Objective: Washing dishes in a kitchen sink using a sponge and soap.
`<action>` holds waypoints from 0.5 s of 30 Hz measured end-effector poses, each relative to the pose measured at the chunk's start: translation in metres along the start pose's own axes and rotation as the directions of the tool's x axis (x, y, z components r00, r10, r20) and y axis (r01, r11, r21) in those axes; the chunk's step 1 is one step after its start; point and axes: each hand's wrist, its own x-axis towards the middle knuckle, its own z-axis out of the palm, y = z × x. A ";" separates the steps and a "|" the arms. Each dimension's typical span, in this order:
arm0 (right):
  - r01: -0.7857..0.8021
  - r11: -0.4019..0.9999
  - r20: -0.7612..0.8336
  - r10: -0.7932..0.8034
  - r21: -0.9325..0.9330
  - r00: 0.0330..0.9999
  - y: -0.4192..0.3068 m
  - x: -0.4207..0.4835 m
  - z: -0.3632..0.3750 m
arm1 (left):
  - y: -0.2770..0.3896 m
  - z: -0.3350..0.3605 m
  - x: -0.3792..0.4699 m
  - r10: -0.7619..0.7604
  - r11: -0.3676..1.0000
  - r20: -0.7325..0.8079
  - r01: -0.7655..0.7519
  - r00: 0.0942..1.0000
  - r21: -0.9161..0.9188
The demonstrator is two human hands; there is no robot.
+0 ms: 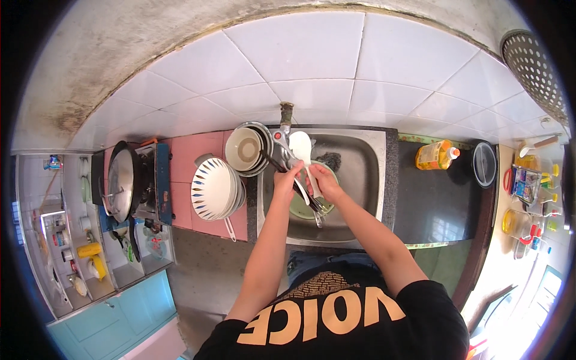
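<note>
My left hand (286, 181) grips a bundle of dark chopsticks (317, 203) together with what look like spoon handles. Their lower ends point down over a pale green bowl (299, 210) in the steel sink (360, 198). My right hand (326, 183) is closed around the handle of a white rice paddle (300, 143), whose broad head points toward the wall. Both hands are close together, just below the tap (281, 138). Whether water runs from it I cannot tell. A dark scouring pad (333, 160) lies in the sink behind the bowl.
Left of the sink are stacked bowls (238, 146), a stack of patterned white plates (209, 189) and a gas stove (155, 184) bearing a lidded wok (121, 180). On the right counter stand a dish-soap bottle (434, 155) and a dark round container (484, 164).
</note>
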 end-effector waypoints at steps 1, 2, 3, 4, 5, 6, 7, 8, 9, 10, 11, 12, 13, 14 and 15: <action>0.002 1.000 -0.016 -0.002 0.001 1.000 -0.002 -0.003 -0.004 | 0.004 0.010 -0.004 -0.020 0.997 0.059 0.015 0.998 0.078; -0.018 0.997 0.002 0.019 -0.079 1.000 -0.003 -0.005 -0.009 | 0.010 0.018 -0.010 -0.142 0.987 0.137 0.129 0.980 0.099; -0.037 0.986 0.034 0.043 -0.161 0.998 -0.003 -0.006 -0.008 | 0.008 0.016 -0.009 -0.067 0.993 0.189 0.047 0.980 0.109; -0.007 0.976 0.071 0.024 -0.220 0.997 -0.003 -0.006 -0.006 | 0.005 0.015 -0.007 0.047 0.984 0.134 -0.069 0.990 0.165; -0.007 0.976 0.074 0.024 -0.219 0.997 -0.004 -0.007 -0.007 | 0.003 0.014 -0.006 0.164 0.957 0.084 -0.179 0.983 0.227; 0.071 0.910 0.068 -0.047 -0.408 0.997 -0.006 -0.004 -0.015 | 0.002 0.015 -0.005 0.163 0.957 0.088 -0.179 0.983 0.228; 0.139 0.803 0.077 -0.117 -0.579 0.990 -0.007 -0.002 -0.022 | 0.003 0.015 -0.004 0.177 0.947 0.130 -0.204 0.976 0.248; 0.088 0.741 -0.015 -0.131 -0.666 0.991 -0.007 0.001 -0.029 | 0.003 0.014 -0.004 0.189 0.935 0.171 -0.230 0.967 0.268; 0.088 0.744 -0.015 -0.130 -0.663 0.991 -0.003 0.001 -0.032 | 0.004 0.012 -0.004 0.188 0.935 0.169 -0.230 0.967 0.272; 0.128 0.492 -0.018 -0.281 -0.861 0.960 0.003 -0.002 -0.033 | 0.005 0.009 -0.004 0.153 0.939 0.176 -0.199 0.972 0.280; 0.117 0.191 0.028 -0.418 -0.975 0.908 0.010 -0.004 -0.033 | 0.006 0.006 -0.004 0.118 0.943 0.181 -0.167 0.976 0.289; 0.121 0.196 0.029 -0.415 -0.973 0.909 0.021 -0.005 -0.032 | 0.007 0.004 -0.005 0.114 0.945 0.183 -0.163 0.976 0.283; 0.176 -0.060 0.185 -0.433 -0.983 0.882 0.034 -0.004 -0.036 | 0.007 0.007 -0.006 0.109 0.944 0.190 -0.161 0.976 0.288; 0.216 -0.313 0.337 -0.408 -0.925 0.849 0.043 -0.001 -0.041 | 0.007 0.010 -0.008 0.111 0.934 0.220 -0.177 0.969 0.311; 0.210 -0.308 0.329 -0.414 -0.928 0.849 0.052 0.006 -0.050 | 0.008 0.013 -0.011 0.114 0.923 0.249 -0.195 0.962 0.332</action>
